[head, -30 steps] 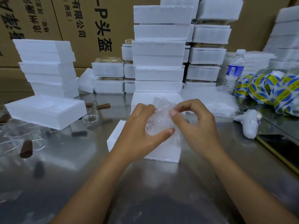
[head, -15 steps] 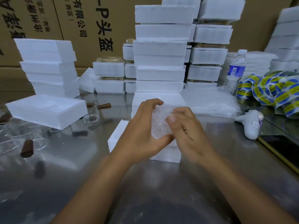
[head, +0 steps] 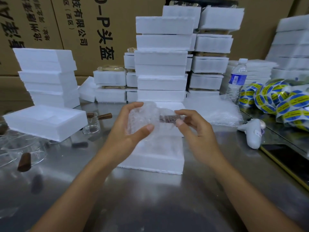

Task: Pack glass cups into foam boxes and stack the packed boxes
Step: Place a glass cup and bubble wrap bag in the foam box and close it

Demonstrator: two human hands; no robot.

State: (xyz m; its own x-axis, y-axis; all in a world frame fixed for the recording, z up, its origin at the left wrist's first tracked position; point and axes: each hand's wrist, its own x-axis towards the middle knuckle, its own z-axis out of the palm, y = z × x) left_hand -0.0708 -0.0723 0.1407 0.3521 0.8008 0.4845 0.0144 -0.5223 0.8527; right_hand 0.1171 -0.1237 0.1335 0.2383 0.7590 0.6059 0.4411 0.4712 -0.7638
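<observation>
In the head view, the left hand is cupping the body of a glass cup wrapped in bubble wrap, with the thumb pressing against the near side of the bundle and the fingers curling over its far side. The right hand is pinching the wrapped brown handle between thumb and fingertips. The long axis of the bundle is running left to right across the view, body to the left and handle to the right, so each hand is holding one end. The bundle is hanging directly above the open foam box, which is lying on the table just in front of the person and partly hidden by the hands. The coming move is judged to be a straight lowering into that box; whether the box recess is lying along the same left-right axis cannot be told, since the wrap and hands are covering it. To the left, a second foam tray is resting on the table, with unwrapped glass cups beside it. Behind the hands, stacked foam boxes are standing in a tall column, the likely destination for the finished box.
</observation>
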